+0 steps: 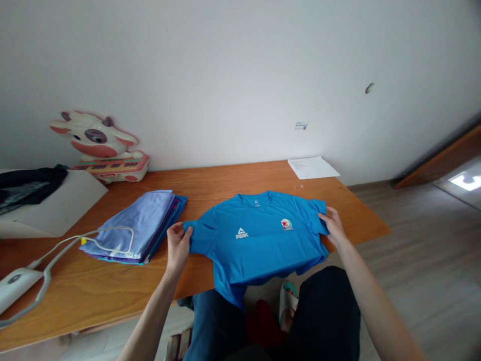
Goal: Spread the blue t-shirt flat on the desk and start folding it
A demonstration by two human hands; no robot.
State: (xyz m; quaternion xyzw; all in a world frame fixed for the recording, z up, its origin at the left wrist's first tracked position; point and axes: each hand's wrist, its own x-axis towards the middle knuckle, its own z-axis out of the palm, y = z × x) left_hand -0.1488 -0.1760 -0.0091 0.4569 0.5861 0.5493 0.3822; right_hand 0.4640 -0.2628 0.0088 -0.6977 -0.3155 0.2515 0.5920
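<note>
Head view shows a blue T-shirt [259, 240] spread front-up on the near side of a wooden table [233, 178], its hem hanging over the front edge toward the person's lap. White letters on the chest read "PEAK" under a small triangle mark, a smaller white mark sits just below the collar, and a round red-and-white badge lies on the other side of the chest; its wording is too small to read. The left hand [178, 245] pinches the end of one sleeve between thumb and fingers, and the right hand [332, 225] grips the end of the other sleeve with its fingers closed on the cloth. Just beside the left hand lies a stack of folded clothes [137, 228] in lilac and blue, with a white cable [75, 239] looped over its near corner. A white sheet of paper [312, 167] with faint, unreadable print lies at the far right corner against the wall. A cow-shaped toy keyboard [105, 150] stands at the back left. Bare tabletop lies between the shirt and the wall, and the table's right edge gives onto bare floor.
</note>
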